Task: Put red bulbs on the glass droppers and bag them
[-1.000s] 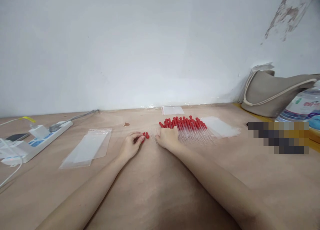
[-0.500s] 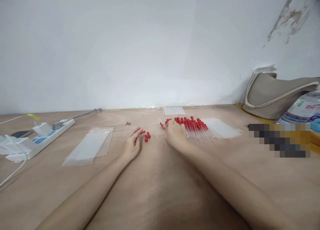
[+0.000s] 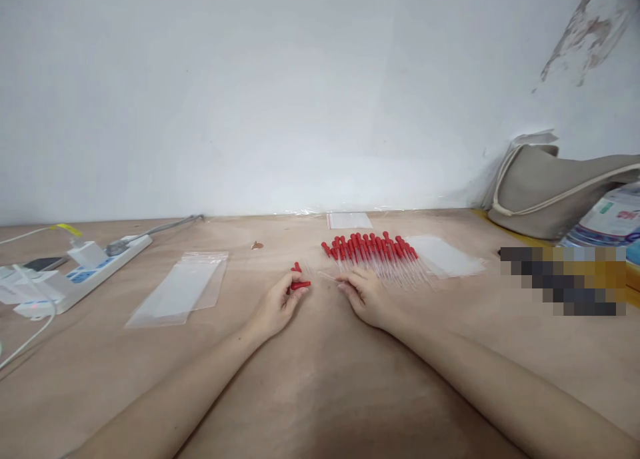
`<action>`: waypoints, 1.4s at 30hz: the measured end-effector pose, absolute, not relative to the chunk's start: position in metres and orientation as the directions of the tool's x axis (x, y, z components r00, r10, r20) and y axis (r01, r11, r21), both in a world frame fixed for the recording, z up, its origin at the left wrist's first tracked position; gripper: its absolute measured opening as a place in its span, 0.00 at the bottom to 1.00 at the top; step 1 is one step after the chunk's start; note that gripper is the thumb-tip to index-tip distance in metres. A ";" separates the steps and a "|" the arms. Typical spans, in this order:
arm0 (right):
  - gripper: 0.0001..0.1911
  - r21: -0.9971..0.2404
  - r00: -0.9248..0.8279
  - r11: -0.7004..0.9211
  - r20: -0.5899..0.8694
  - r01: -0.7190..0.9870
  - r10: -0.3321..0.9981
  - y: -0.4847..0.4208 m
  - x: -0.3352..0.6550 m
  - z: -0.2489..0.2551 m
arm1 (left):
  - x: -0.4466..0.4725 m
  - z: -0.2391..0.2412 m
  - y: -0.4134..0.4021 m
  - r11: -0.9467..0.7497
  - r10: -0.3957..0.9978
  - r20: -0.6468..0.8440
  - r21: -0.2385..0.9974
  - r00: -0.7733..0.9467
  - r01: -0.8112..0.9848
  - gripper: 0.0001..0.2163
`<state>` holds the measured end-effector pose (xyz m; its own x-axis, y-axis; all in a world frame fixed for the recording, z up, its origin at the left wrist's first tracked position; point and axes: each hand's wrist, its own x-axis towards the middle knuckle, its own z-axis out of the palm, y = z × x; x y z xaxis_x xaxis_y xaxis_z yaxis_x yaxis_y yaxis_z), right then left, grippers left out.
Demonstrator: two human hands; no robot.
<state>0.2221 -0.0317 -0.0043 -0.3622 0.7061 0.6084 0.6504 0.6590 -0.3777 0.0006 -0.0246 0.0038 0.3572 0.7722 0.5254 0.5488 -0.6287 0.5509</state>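
A row of clear droppers with red rubber bulbs (image 3: pixel 374 252) lies on the brown table (image 3: pixel 320 379) in the middle. My left hand (image 3: pixel 277 307) pinches the red bulb of one dropper (image 3: pixel 301 285), which lies crosswise. My right hand (image 3: pixel 367 296) holds the clear glass end of that same dropper (image 3: pixel 327 276) with its fingertips. One or two more red-bulbed droppers (image 3: pixel 297 268) lie just beyond my left fingers.
A clear zip bag (image 3: pixel 180 288) lies to the left, another stack of bags (image 3: pixel 444 255) right of the droppers, one bag (image 3: pixel 349 220) by the wall. A white power strip (image 3: pixel 75 279) with cables sits far left. A grey bag (image 3: pixel 555 189) and water bottle (image 3: pixel 607 220) stand at right.
My right hand left the dropper row and drew back toward me with a dropper. My left hand closed on its red bulb; the two hands now hold it between them.
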 end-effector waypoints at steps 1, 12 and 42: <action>0.10 -0.367 -0.376 0.666 0.606 0.650 0.701 -0.033 0.222 -0.004 | 0.002 0.004 -0.026 -0.631 0.773 0.516 0.560 0.369 0.537 0.07; 0.10 -0.271 -0.454 0.739 0.645 0.617 0.615 -0.033 0.220 -0.006 | 0.005 0.000 -0.025 -0.658 0.748 0.555 0.550 0.365 0.514 0.10; 0.11 -0.106 -0.594 0.785 0.595 0.611 0.542 -0.035 0.218 0.002 | 0.010 -0.003 -0.031 -0.686 0.722 0.481 0.592 0.498 0.423 0.08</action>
